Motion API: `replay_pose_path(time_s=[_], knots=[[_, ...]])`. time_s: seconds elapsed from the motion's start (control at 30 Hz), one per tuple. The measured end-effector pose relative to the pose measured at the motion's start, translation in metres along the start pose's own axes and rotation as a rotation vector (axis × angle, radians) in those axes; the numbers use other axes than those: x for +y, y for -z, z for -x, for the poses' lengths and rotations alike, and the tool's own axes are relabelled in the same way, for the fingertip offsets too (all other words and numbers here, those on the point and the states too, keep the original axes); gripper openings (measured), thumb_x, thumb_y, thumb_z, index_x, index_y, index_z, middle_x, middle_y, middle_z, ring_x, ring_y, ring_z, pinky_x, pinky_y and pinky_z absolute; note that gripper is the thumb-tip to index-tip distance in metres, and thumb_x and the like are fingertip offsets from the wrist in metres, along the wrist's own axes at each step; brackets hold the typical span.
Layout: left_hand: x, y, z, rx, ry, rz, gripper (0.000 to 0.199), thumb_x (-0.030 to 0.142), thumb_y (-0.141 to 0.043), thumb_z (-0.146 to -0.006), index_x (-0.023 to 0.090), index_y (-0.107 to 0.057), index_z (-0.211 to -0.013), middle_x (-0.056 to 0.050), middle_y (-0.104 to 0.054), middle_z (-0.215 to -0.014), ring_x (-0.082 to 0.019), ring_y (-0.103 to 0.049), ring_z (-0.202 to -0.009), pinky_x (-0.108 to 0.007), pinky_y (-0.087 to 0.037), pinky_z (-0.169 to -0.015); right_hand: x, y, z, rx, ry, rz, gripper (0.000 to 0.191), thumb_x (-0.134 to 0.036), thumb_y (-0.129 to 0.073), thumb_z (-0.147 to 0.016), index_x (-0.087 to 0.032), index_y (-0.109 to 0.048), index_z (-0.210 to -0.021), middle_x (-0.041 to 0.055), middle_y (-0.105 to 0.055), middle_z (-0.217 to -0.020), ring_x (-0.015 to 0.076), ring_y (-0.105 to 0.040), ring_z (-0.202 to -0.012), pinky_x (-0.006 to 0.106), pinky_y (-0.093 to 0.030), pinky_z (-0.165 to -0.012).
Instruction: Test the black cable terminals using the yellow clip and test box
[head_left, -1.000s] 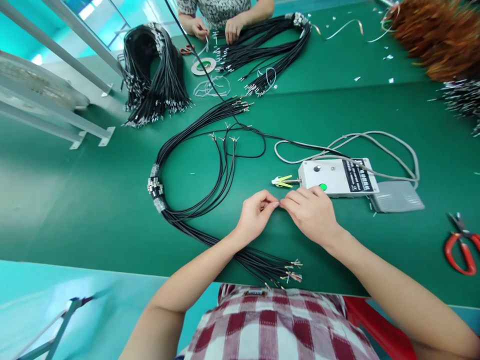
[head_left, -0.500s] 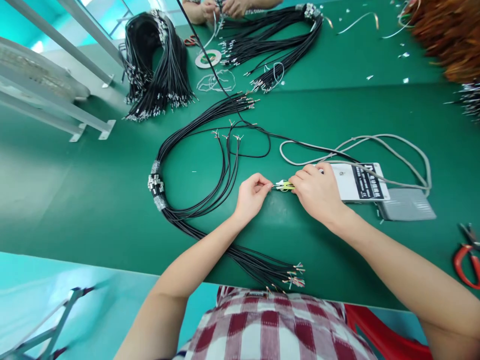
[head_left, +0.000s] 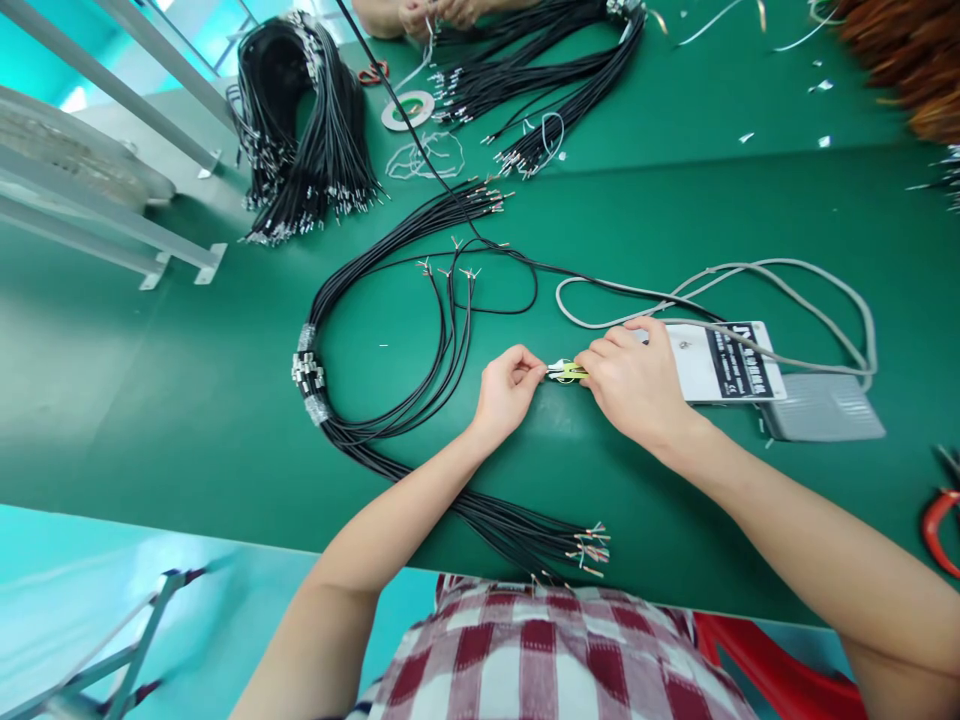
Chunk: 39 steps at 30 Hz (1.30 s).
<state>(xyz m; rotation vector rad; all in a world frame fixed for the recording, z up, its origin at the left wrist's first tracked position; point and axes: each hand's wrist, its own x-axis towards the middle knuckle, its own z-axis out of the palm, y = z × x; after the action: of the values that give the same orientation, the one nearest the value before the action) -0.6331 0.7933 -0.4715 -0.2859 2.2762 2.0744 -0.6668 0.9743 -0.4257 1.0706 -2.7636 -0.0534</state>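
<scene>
My left hand (head_left: 511,393) is closed in a pinch at the middle of the table, with a thin wire (head_left: 548,373) at its fingertips. Facing it, my right hand (head_left: 634,385) wraps round a small yellow-green wire stripper (head_left: 574,371), whose metal jaws point left and meet the wire. Most of the tool's handles are hidden in my palm. To the left curves a bundle of black cables (head_left: 367,262), gathered by metal connectors (head_left: 308,370). Several cables with splayed, bared ends (head_left: 469,275) bend inward from it. Another fan of stripped ends (head_left: 589,548) lies near my apron.
Behind my right hand lie a white box with a black label (head_left: 739,362), a grey pedal (head_left: 825,408) and a looped grey cord (head_left: 810,268). Red-handled pliers (head_left: 937,530) lie far right. Across the table, a co-worker's hands (head_left: 442,14) work by more black cables (head_left: 540,70).
The view has shifted slightly. The wire stripper's jaws sit a little closer to my left fingertips, and less bare wire shows between them. Both hands keep their grips.
</scene>
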Motion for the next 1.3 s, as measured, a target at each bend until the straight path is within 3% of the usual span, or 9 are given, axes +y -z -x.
replay_pose_path(time_s=[0.2,0.33,0.5,0.63,0.77,0.93,1.1,1.23,1.3], knots=[[-0.001,-0.001,0.001,-0.007,-0.013,-0.026,0.012,0.022,-0.064,-0.08,0.017,-0.056,-0.072,0.003,-0.057,-0.064,-0.007,-0.044,-0.05,-0.02,-0.031,-0.048,-0.005,0.001,0.001,0.005,-0.019,0.017,0.014,-0.007,-0.058,-0.084,-0.019,-0.065,-0.081,0.0038,-0.071,-0.079,0.023,-0.053,-0.088,0.045,-0.024,-0.095],[-0.001,0.0,0.0,-0.022,-0.031,-0.053,0.012,0.022,-0.063,-0.081,0.017,-0.056,-0.073,0.003,-0.056,-0.064,-0.007,-0.044,-0.05,-0.021,-0.032,-0.05,-0.008,0.007,0.004,0.02,-0.038,0.002,0.013,-0.011,-0.062,-0.083,-0.018,-0.066,-0.093,0.0075,-0.075,-0.095,0.0273,-0.056,-0.102,0.048,-0.024,-0.099],[0.0,0.004,0.0,-0.036,-0.064,-0.16,0.012,0.022,-0.062,-0.082,0.017,-0.057,-0.072,0.003,-0.056,-0.062,-0.008,-0.042,-0.049,-0.021,-0.029,-0.049,0.006,0.019,0.037,0.248,-0.117,-0.141,0.027,-0.02,-0.063,-0.09,-0.021,-0.061,-0.117,0.0078,-0.072,-0.122,0.0275,-0.057,-0.118,0.048,-0.029,-0.101],[0.001,0.005,0.001,-0.046,-0.06,-0.176,0.012,0.023,-0.061,-0.082,0.018,-0.057,-0.072,0.003,-0.056,-0.062,-0.008,-0.041,-0.049,-0.022,-0.027,-0.048,0.012,0.013,0.087,0.491,-0.31,-0.224,0.018,-0.016,-0.064,-0.088,-0.023,-0.061,-0.104,0.0058,-0.074,-0.118,0.0245,-0.062,-0.113,0.042,-0.036,-0.099],[0.0,0.005,0.001,-0.041,-0.06,-0.179,0.011,0.023,-0.062,-0.082,0.017,-0.057,-0.073,0.003,-0.054,-0.06,-0.008,-0.041,-0.048,-0.021,-0.027,-0.048,0.001,-0.002,0.115,0.472,-0.329,-0.263,0.017,-0.012,-0.065,-0.086,-0.024,-0.058,-0.097,0.0027,-0.077,-0.113,0.0225,-0.063,-0.111,0.04,-0.039,-0.099],[-0.001,0.007,0.002,-0.03,-0.08,-0.196,0.011,0.023,-0.062,-0.082,0.017,-0.058,-0.073,0.003,-0.057,-0.062,-0.009,-0.043,-0.05,-0.021,-0.03,-0.05,-0.002,-0.018,0.118,0.434,-0.358,-0.15,0.018,-0.012,-0.062,-0.085,-0.025,-0.061,-0.096,0.0016,-0.078,-0.11,0.023,-0.065,-0.107,0.041,-0.036,-0.098],[-0.001,0.017,0.001,0.005,-0.088,-0.186,0.012,0.024,-0.064,-0.08,0.017,-0.059,-0.072,0.002,-0.058,-0.063,-0.008,-0.045,-0.05,-0.021,-0.032,-0.051,0.007,-0.024,0.117,0.481,-0.367,-0.132,0.016,-0.015,-0.064,-0.084,-0.026,-0.066,-0.096,0.0023,-0.079,-0.102,0.0252,-0.067,-0.099,0.042,-0.039,-0.096],[0.003,0.024,0.0,0.011,-0.055,-0.041,0.016,0.029,-0.066,-0.08,0.016,-0.057,-0.076,0.002,-0.059,-0.066,-0.007,-0.046,-0.048,-0.02,-0.033,-0.048,-0.003,-0.016,0.116,0.562,-0.324,-0.217,0.019,-0.012,-0.068,-0.082,-0.025,-0.061,-0.093,0.0031,-0.079,-0.103,0.0262,-0.064,-0.106,0.044,-0.041,-0.099],[0.005,0.027,0.006,-0.014,-0.028,0.034,0.019,0.031,-0.066,-0.08,0.016,-0.057,-0.087,0.001,-0.06,-0.068,-0.007,-0.048,-0.048,-0.02,-0.035,-0.048,-0.017,-0.011,0.117,0.563,-0.261,-0.345,0.021,-0.01,-0.069,-0.082,-0.025,-0.06,-0.094,0.0031,-0.079,-0.104,0.0253,-0.064,-0.107,0.045,-0.042,-0.099]])
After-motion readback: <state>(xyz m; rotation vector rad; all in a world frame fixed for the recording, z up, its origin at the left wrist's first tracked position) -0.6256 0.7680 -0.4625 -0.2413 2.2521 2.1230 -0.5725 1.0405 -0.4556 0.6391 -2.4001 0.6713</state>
